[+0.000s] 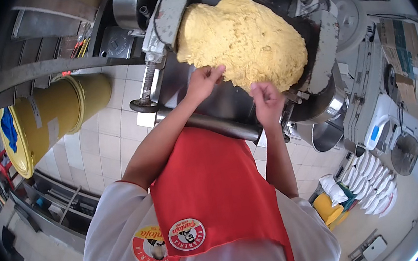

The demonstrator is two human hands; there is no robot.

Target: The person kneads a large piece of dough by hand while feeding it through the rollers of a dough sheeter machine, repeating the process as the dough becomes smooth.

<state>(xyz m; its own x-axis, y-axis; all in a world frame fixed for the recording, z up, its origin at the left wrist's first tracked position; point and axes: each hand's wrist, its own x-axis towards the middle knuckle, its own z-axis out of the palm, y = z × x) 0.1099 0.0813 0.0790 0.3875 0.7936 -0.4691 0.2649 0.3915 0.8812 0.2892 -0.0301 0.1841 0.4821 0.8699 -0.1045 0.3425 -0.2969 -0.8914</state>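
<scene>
A big mass of pale yellow dough [240,40] lies in the upper middle of the frame, between the worn grey sides of a machine [325,49] and overhanging its dark metal plate [227,105]. At the dough's lower edge, the left hand [204,84] sits near centre and the right hand [268,99] lower and further right, both with fingers curled in, though I cannot tell whether either pinches the dough

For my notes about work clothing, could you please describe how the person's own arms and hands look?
The left hand and right hand are bare, without gloves; no watch or bracelet shows. The forearms are uncovered below short white sleeves. A red apron with a round badge is worn in front.
</scene>
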